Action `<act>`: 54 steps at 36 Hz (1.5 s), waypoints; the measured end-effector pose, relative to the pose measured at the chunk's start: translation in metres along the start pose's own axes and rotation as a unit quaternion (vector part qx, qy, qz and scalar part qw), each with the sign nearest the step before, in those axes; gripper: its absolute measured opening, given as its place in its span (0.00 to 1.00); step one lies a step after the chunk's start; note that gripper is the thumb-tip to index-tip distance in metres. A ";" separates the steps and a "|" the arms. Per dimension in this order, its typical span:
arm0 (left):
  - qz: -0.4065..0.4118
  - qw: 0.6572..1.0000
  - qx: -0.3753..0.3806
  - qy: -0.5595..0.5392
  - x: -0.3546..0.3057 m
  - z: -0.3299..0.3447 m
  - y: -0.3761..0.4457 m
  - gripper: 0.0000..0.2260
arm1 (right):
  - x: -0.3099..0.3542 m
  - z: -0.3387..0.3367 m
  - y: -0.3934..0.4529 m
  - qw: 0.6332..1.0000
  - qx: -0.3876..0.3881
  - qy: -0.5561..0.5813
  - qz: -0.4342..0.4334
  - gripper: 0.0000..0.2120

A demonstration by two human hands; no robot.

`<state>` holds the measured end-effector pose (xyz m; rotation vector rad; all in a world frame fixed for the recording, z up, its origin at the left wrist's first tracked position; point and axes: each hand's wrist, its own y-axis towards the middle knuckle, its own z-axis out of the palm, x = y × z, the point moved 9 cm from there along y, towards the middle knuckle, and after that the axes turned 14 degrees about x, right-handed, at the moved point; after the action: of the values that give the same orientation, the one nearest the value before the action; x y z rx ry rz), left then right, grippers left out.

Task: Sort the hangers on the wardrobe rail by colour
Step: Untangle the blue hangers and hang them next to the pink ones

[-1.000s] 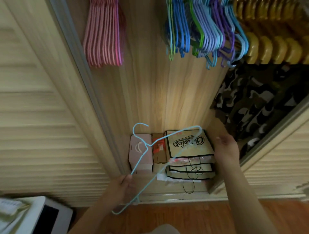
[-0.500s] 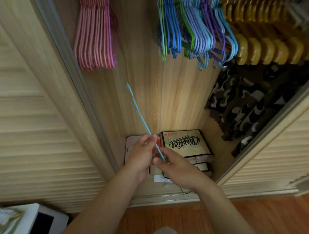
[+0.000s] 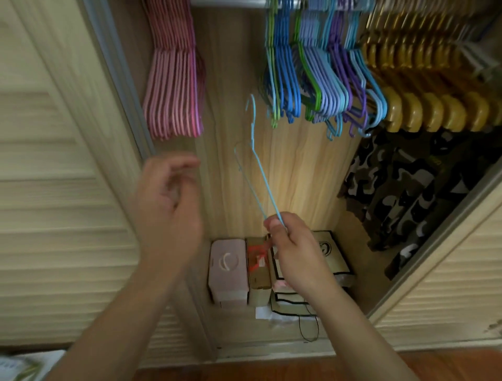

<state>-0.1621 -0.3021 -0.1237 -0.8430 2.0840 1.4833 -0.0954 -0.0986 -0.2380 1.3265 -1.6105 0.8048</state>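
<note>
My right hand (image 3: 294,250) pinches the lower end of a light blue wire hanger (image 3: 262,176), which stands edge-on with its hook up, below the rail. My left hand (image 3: 167,206) hovers to its left with loosely curled fingers and holds nothing. On the rail (image 3: 231,2) hang a bunch of pink hangers (image 3: 173,89) at the left, a mixed bunch of blue, green and purple hangers (image 3: 320,73) in the middle, and yellow-brown hangers (image 3: 423,89) at the right.
A louvred door (image 3: 54,190) stands at the left and another (image 3: 448,285) at the lower right. Camouflage clothing (image 3: 402,190) hangs under the yellow-brown hangers. A pink box (image 3: 228,269), a cardboard box (image 3: 256,282) and printed bags (image 3: 334,261) sit on the wardrobe floor.
The hanger has passed from my left hand to my right hand and has been raised, hook up, toward the rail. My left hand has let go and moved up and left.
</note>
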 end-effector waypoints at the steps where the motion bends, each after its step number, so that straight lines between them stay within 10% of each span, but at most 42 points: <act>1: 0.041 0.998 -0.038 0.040 -0.013 -0.020 0.009 0.13 | 0.011 -0.003 0.005 1.000 -0.011 -0.015 -0.014 0.13; 9: 0.095 0.955 -0.189 0.208 -0.054 -0.107 0.103 0.26 | 0.094 -0.022 0.061 0.988 -0.083 -0.098 -0.081 0.18; 19: 0.111 0.918 -0.143 0.352 -0.047 -0.102 0.159 0.29 | 0.170 -0.033 0.136 0.977 -0.120 -0.127 -0.123 0.20; 54: 0.162 0.911 -0.169 0.339 -0.046 -0.101 0.155 0.27 | 0.182 0.011 0.191 0.962 0.008 -0.249 -0.114 0.18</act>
<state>-0.2379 -0.3503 0.0440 -1.3510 2.5923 1.9751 -0.2924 -0.1409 -0.0673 1.7881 -1.7822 0.3575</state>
